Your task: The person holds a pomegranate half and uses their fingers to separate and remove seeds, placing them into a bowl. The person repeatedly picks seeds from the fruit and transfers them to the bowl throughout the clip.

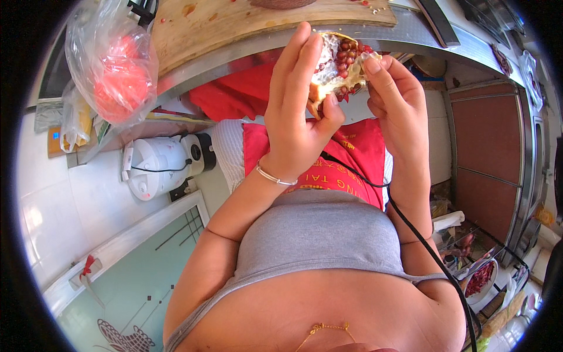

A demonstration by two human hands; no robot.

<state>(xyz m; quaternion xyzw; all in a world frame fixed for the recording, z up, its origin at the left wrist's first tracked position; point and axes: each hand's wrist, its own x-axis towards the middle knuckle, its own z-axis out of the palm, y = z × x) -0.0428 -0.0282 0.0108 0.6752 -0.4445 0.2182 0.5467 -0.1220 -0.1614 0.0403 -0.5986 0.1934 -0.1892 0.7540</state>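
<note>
Near the top centre, a broken piece of pomegranate (338,61) with dark red seeds and pale pith is held up between both hands. My left hand (299,101), with a bracelet at the wrist, cups the rind, its thumb at the lower edge. The fingertips and thumb of my right hand (396,92) pinch the pith at the opposite side. Beyond the hands a wooden cutting board (228,39) lies on the metal counter, with scattered seeds and wet stains on it. A brown round object (281,3), cut off by the picture's edge, stands on the board.
A clear plastic bag with red contents (123,83) hangs at the counter's left end. A white electric appliance (158,165) is at the left wall. A black cable (418,233) runs down past my right arm. A rack with a bowl of dried red peppers (480,279) stands low on the right.
</note>
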